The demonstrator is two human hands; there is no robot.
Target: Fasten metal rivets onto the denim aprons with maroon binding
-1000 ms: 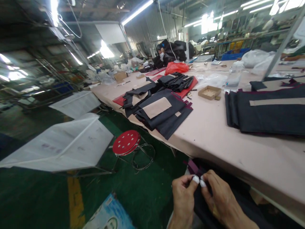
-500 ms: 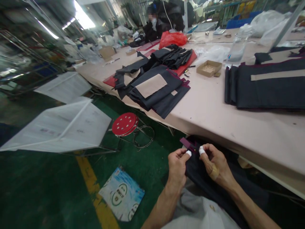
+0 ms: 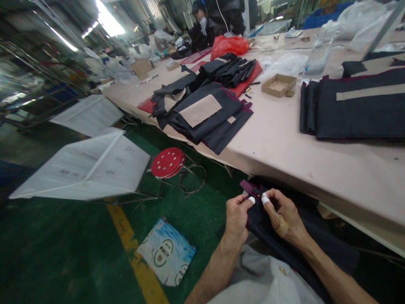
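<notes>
A dark fabric piece (image 3: pixel 262 223) with a purple strip (image 3: pixel 247 186) at its top edge lies over my lap, just below the table edge. My left hand (image 3: pixel 238 213) pinches its edge between thumb and fingers. Close by on the right, my right hand (image 3: pixel 283 211) pinches the same edge, thumb and forefinger pressed together. White tape wraps the thumb tips, and a tan plaster sits near the base of my right thumb. Between the two hands a tiny brass-coloured spot shows on the fabric, too small to name.
On the long table (image 3: pixel 272 143) lie dark fabric stacks (image 3: pixel 357 112), a small cardboard box (image 3: pixel 278 85) of tiny metal pieces and a clear plastic bottle (image 3: pixel 319 52). A red stool (image 3: pixel 167 162) and a flattened printed bag (image 3: pixel 167 253) are on the floor. A person (image 3: pixel 201 27) is at the far end.
My right hand has shifted slightly left, closer to the left hand. Both still pinch the fabric edge. The whole view has moved a little.
</notes>
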